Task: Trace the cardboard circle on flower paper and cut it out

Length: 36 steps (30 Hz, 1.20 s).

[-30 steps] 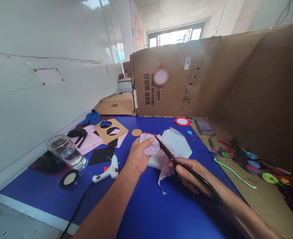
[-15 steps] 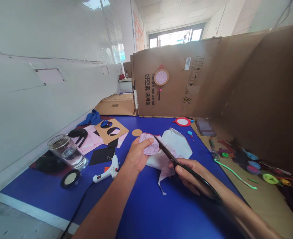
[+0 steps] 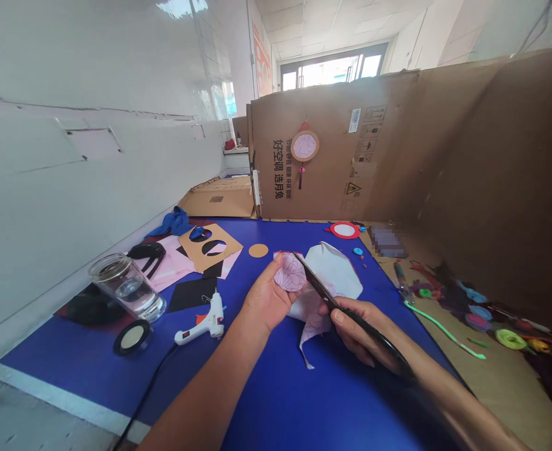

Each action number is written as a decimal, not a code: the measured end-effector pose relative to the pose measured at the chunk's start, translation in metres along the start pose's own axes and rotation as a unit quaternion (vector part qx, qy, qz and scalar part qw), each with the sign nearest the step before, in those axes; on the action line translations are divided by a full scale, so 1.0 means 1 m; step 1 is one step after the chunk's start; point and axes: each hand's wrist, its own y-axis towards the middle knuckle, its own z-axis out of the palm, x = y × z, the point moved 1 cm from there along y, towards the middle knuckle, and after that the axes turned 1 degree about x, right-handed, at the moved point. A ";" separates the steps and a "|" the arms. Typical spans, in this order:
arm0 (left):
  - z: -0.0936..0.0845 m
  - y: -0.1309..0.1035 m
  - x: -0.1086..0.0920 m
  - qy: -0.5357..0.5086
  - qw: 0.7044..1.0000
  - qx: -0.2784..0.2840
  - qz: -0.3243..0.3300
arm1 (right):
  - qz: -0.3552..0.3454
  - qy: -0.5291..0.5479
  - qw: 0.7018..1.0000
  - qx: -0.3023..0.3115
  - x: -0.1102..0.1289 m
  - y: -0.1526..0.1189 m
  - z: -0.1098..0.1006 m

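Note:
My left hand (image 3: 270, 299) pinches a rounded piece of pale pink fabric (image 3: 290, 273) with a darker line pattern and a red edge along its top. In my right hand (image 3: 353, 329) is a pair of black scissors (image 3: 320, 287), its blades pointing up and left. The blade tips lie at the right side of the pink piece; whether they are parted is hard to make out. Behind the scissors a larger white-backed fabric (image 3: 335, 270) rests on the blue table, and a narrow patterned strip (image 3: 306, 351) hangs down below it.
Left of my hands lie a white glue gun (image 3: 205, 324), a black sheet (image 3: 189, 294), a cardboard sheet with round holes (image 3: 214, 233) and a glass jar of water (image 3: 138, 294). A cardboard disc (image 3: 258, 250) and red ring (image 3: 345, 230) lie farther back. A cardboard wall (image 3: 332, 169) stands behind.
My left hand has moved right with the pink fabric piece and turned it, so more of my palm shows. My right hand and the scissors have hardly moved.

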 end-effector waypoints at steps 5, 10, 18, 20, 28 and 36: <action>0.003 0.000 0.011 -0.081 0.996 0.010 -0.043 | 0.017 0.005 1.000 -0.016 0.008 -0.002 0.005; -0.003 0.007 0.022 -0.132 0.991 0.000 -0.021 | 0.032 0.031 0.998 -0.049 0.016 0.002 0.014; -0.013 0.015 0.018 -0.140 0.985 0.068 0.080 | 0.027 0.033 0.997 -0.071 0.039 0.012 0.031; -0.013 0.016 0.017 -0.130 0.982 0.076 0.112 | 0.030 0.046 0.996 -0.069 0.038 0.017 0.036; -0.016 0.024 0.009 -0.084 0.971 -0.014 0.225 | -0.003 0.065 0.996 -0.053 0.022 0.037 0.055; -0.009 0.019 0.000 -0.070 0.958 -0.026 0.276 | -0.013 0.060 0.997 -0.052 0.020 0.040 0.058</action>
